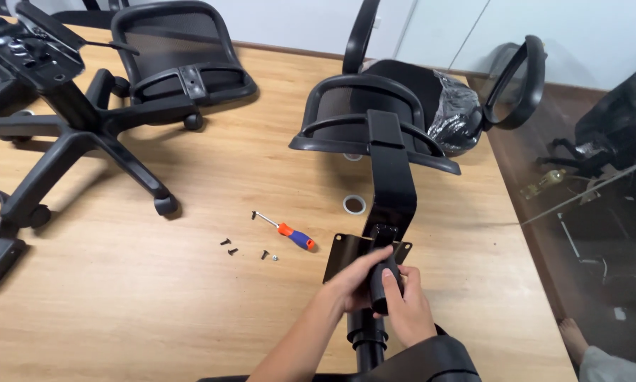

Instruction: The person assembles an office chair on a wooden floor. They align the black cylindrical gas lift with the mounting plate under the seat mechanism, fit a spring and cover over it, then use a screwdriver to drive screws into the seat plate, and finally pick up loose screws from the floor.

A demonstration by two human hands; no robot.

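Observation:
My left hand [350, 281] and my right hand [410, 305] both wrap around a black cylindrical column [384, 281] that rises from below the frame. Just beyond the column is a flat black metal mounting plate [346, 251], joined to the black spine of a mesh chair backrest [374, 124] that lies on the wooden floor [190, 297]. A screwdriver with an orange and blue handle [289, 232] lies left of the plate, with several small black screws [229, 247] beside it.
A black five-star wheeled chair base [77, 134] lies tipped at the left, with another mesh backrest [180, 60] behind it. A plastic-wrapped seat with armrests [459, 99] sits behind the near backrest. A white ring [354, 205] lies on the floor. A glass panel [594, 233] borders the right.

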